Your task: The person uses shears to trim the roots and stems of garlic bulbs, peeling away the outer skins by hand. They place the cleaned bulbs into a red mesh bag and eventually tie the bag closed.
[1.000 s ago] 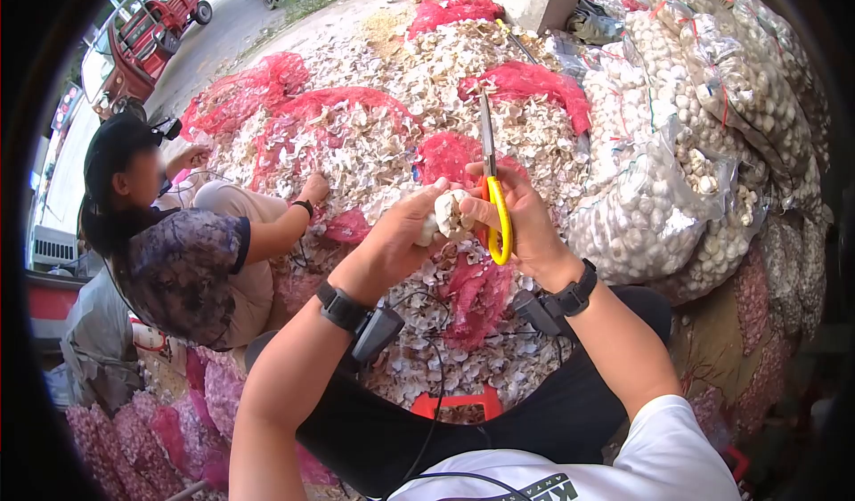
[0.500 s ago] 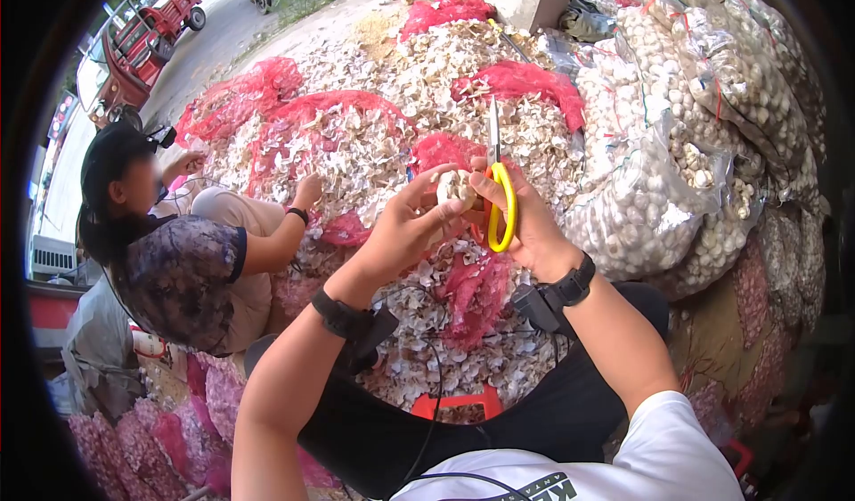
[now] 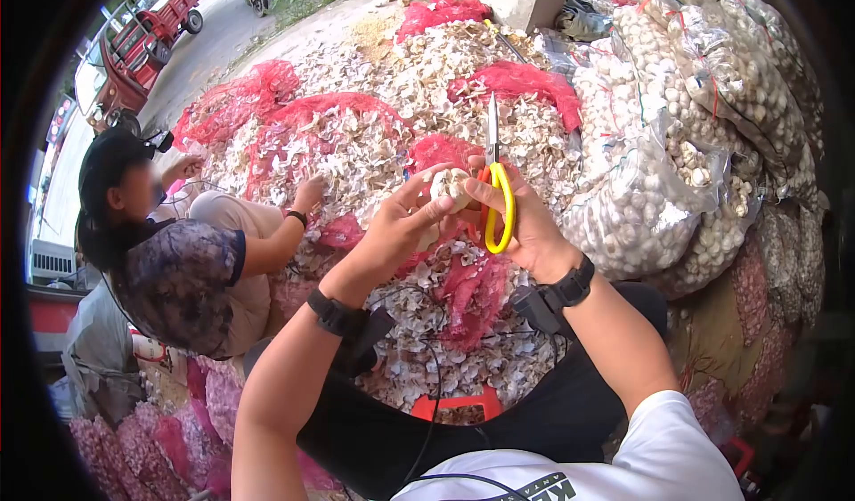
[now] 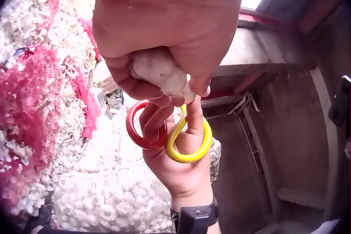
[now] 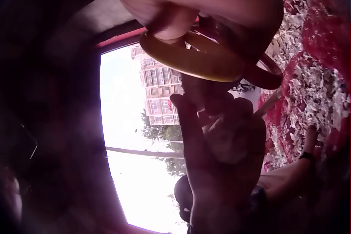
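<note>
In the head view my left hand (image 3: 396,229) pinches a whitish garlic bulb (image 3: 451,187) between thumb and fingers. The left wrist view shows a pale garlic lump (image 4: 159,70) tucked inside the curled fingers as well. My right hand (image 3: 537,225) grips scissors (image 3: 511,214) with one yellow and one red handle loop, its fingers passing through the loops. Their blades point away from me, beyond the bulb. Right-hand fingertips meet the bulb's right side. Seen from the right wrist, the yellow loop (image 5: 186,66) lies above the shadowed left hand (image 5: 219,151).
Heaped garlic skins (image 3: 356,162) with red mesh (image 3: 517,82) spread ahead. Big clear bags of garlic (image 3: 632,207) stand at right. Another person (image 3: 183,260) sits at left, one hand over the heap. A red stool edge (image 3: 459,403) shows between my legs.
My left hand has turned, with its thumb now across the front of the bulb. The scissors have tilted slightly, tips shifting right. The other person's hand has lifted a little off the heap.
</note>
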The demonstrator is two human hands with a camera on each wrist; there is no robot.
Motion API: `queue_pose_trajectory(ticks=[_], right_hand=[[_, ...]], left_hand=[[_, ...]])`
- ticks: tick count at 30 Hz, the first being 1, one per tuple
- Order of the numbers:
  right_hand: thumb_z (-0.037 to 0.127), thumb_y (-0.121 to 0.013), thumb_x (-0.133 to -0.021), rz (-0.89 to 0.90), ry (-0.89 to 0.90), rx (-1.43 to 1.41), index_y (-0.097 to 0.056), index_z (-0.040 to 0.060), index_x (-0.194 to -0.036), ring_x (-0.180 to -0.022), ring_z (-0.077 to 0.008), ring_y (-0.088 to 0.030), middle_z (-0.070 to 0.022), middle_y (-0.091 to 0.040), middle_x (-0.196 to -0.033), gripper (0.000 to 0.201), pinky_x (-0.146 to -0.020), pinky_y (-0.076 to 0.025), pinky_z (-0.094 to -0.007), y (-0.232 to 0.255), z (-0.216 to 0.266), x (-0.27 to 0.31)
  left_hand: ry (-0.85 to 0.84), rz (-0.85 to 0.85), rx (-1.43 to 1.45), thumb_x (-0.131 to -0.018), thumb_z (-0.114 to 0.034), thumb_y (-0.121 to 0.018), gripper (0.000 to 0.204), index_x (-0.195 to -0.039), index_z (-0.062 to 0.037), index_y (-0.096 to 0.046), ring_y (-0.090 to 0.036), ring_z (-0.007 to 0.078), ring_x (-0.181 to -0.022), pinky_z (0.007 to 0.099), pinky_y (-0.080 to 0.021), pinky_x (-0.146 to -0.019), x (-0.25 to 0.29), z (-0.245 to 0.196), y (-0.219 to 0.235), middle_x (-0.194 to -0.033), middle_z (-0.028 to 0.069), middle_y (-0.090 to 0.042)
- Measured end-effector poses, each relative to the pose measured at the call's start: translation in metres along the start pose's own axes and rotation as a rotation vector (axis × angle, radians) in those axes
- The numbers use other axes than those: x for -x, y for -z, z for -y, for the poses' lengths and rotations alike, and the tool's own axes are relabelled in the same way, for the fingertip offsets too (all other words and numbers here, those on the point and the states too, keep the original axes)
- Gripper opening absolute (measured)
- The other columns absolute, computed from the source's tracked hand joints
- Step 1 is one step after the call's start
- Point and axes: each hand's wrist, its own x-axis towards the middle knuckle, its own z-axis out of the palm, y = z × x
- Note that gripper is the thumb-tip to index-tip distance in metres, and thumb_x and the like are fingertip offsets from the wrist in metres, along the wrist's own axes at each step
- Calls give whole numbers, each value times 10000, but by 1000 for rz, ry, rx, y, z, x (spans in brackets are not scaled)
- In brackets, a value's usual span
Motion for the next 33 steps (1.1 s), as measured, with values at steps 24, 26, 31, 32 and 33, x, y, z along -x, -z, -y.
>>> queue_pose_trajectory(ticks=[24,26,31,32,33], right_hand=[[-17,-597,-906,-59,225,276,-476,-18,-1277,-834,-154,-670,-106,-666,-954,390,-789,-571,-266,5,14,4],[-27,-588,-905,-71,269,300,-471,-20,-1288,-829,-152,-668,-95,-674,-922,400,-763,-565,-261,2,12,4],[12,-630,-906,-187,275,427,-464,-25,-1295,-850,-145,-667,-98,-677,-929,425,-760,-556,-253,6,15,-2],[26,-648,-903,-144,270,390,-466,-24,-1291,-856,-143,-666,-100,-676,-940,432,-767,-556,-252,3,16,-2],[26,-648,-903,-142,268,391,-466,-24,-1291,-856,-143,-666,-100,-676,-940,432,-767,-556,-252,-1,16,-1]], left_hand=[[82,127,-33,-979,-146,-570,604,-1512,-149,-285,-567,95,-938,262,-482,-800,-2,1,0,-1129,29,-576],[92,122,-39,-981,-139,-565,604,-1515,-152,-282,-569,97,-945,270,-481,-803,-1,0,-1,-1127,27,-578],[58,131,12,-960,-125,-602,615,-1503,-152,-315,-587,93,-979,252,-476,-803,-1,-2,4,-1142,39,-591],[57,131,13,-960,-125,-602,615,-1503,-152,-315,-587,93,-979,252,-476,-803,-2,-2,5,-1142,39,-591],[73,81,-67,-947,-140,-629,619,-1490,-127,-333,-588,93,-976,246,-478,-798,-2,-2,6,-1167,49,-586]])
